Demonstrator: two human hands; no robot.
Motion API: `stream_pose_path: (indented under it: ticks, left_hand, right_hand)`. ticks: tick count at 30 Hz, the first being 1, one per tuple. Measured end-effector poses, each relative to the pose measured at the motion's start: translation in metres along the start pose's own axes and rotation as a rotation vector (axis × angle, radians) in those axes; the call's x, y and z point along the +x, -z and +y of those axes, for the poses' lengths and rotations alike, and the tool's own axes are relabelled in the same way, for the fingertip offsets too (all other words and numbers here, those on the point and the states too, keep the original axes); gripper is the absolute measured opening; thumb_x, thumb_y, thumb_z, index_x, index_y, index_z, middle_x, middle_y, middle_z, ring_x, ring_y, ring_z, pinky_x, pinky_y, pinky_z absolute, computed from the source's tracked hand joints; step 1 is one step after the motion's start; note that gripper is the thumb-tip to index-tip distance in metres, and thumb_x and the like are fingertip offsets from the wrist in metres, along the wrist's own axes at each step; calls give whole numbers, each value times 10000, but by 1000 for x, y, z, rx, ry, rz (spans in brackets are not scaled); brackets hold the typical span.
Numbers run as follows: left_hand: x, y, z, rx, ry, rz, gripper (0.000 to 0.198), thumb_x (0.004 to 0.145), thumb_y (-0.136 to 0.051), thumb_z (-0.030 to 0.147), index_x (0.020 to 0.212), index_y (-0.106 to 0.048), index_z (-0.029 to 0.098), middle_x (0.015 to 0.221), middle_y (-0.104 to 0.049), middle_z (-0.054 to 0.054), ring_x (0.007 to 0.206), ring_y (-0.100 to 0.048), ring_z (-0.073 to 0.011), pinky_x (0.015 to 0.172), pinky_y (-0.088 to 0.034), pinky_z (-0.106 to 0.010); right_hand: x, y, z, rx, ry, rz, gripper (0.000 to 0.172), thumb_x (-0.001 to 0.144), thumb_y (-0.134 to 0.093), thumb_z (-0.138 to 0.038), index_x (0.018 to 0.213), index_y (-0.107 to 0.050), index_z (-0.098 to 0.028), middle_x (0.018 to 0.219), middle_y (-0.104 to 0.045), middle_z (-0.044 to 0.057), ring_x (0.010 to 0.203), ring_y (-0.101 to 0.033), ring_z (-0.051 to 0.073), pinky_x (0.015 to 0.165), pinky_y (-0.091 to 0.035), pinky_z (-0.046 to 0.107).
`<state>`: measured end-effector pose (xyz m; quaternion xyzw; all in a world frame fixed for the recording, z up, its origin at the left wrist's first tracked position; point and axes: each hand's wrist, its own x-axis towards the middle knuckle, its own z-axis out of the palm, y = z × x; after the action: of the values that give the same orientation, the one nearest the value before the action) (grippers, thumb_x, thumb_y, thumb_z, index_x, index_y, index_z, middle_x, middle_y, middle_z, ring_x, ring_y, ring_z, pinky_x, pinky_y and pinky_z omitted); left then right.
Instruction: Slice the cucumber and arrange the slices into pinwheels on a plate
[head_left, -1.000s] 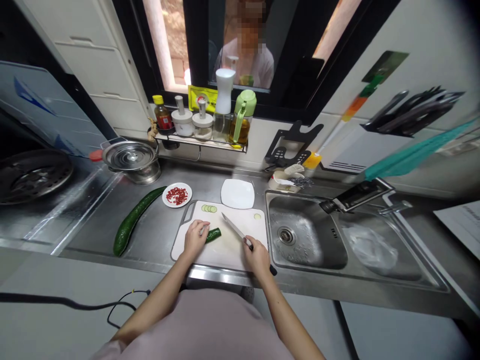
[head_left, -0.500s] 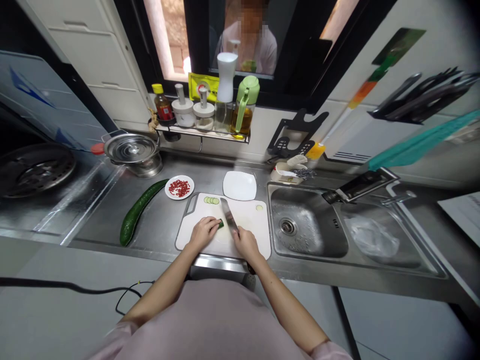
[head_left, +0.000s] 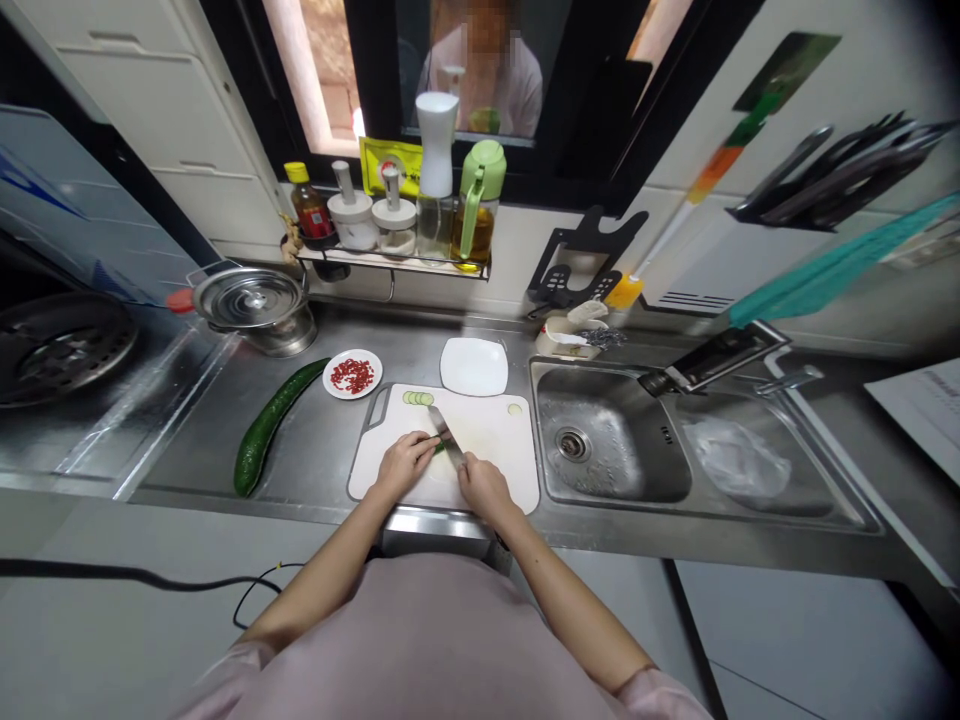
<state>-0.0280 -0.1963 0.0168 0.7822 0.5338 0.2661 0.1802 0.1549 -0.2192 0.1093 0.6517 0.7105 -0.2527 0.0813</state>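
On a white cutting board [head_left: 495,480], my left hand [head_left: 405,463] is closed over a short piece of cucumber [head_left: 439,446], mostly hidden under the fingers. My right hand [head_left: 484,488] grips a kitchen knife [head_left: 447,436], its blade slanting up and left beside the left fingertips, at the cucumber's end. Whether the edge is in the cucumber I cannot tell. Several thin cucumber slices [head_left: 418,398] overlap near the board's top edge. A single slice [head_left: 514,409] lies at its top right corner.
A long whole cucumber [head_left: 274,425] lies left of the board. Behind it stand a plate of chopped red pieces [head_left: 352,375] and a white square plate [head_left: 474,367]. The sink [head_left: 615,440] is on the right. A lidded steel pot [head_left: 259,310] and a rack of condiments [head_left: 397,262] are at the back.
The knife has shifted left, closer to the left fingertips and the cucumber, and its blade leans more. My left hand stays on the cucumber. The whole view has moved slightly.
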Motion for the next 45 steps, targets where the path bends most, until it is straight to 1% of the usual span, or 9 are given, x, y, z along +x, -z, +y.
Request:
stream_pose_path:
  ticks: [3,8,16,24,30,35,45]
  left_hand:
    - [-1,-2,-2,17,-45,38,273,930,-498,281,1119,-695,265,1040,-654,-48,960,-596,-156,872,-491,-287]
    - [1,-2,-2,37,-71,36,258,923,-516,274,1103,-700,265,1022,-657,-46,937,-598,-156,834,-496,-283]
    - [4,-2,-3,16,-81,32,240,928,-511,285,1046,-717,243,1002,-674,-47,913,-608,-154,830,-497,-286]
    - [4,-1,-2,4,-69,27,230,921,-524,271,1042,-718,248,1013,-673,-43,922,-610,-151,831,-497,-279]
    - [5,1,-1,-6,-65,17,245,930,-508,284,1051,-718,252,1004,-672,-45,915,-611,-150,828,-497,-278]
    - [6,2,0,-2,-60,11,253,934,-497,284,1057,-717,256,1014,-673,-44,922,-611,-151,832,-497,-281]
    - [7,3,0,-2,-72,5,239,922,-515,262,1046,-718,251,1021,-674,-44,915,-611,-149,828,-502,-279]
  right_hand:
    - [1,-1,-1,11,-6,-23,280,955,-336,-235,1114,-550,-150,999,-692,143,934,-651,229,724,-392,284]
    - [1,-2,-2,27,-7,-46,288,948,-340,-216,1122,-554,-133,1009,-688,159,955,-647,239,735,-400,289]
    - [-7,5,0,38,-10,-98,294,939,-342,-184,1104,-576,-117,1021,-686,169,942,-652,242,714,-392,284]
    - [-20,4,4,45,-19,-131,274,929,-369,-175,1081,-592,-124,988,-687,161,918,-651,234,689,-380,275]
    - [-25,6,4,46,-25,-146,275,916,-370,-155,1068,-597,-124,968,-688,154,900,-652,234,668,-373,273]
    - [-25,6,6,38,-18,-152,270,912,-374,-144,1063,-597,-126,969,-686,157,904,-651,242,667,-374,280]
    - [-16,2,0,14,-20,-161,289,910,-371,-138,1102,-586,-119,1021,-679,172,950,-648,257,703,-404,295]
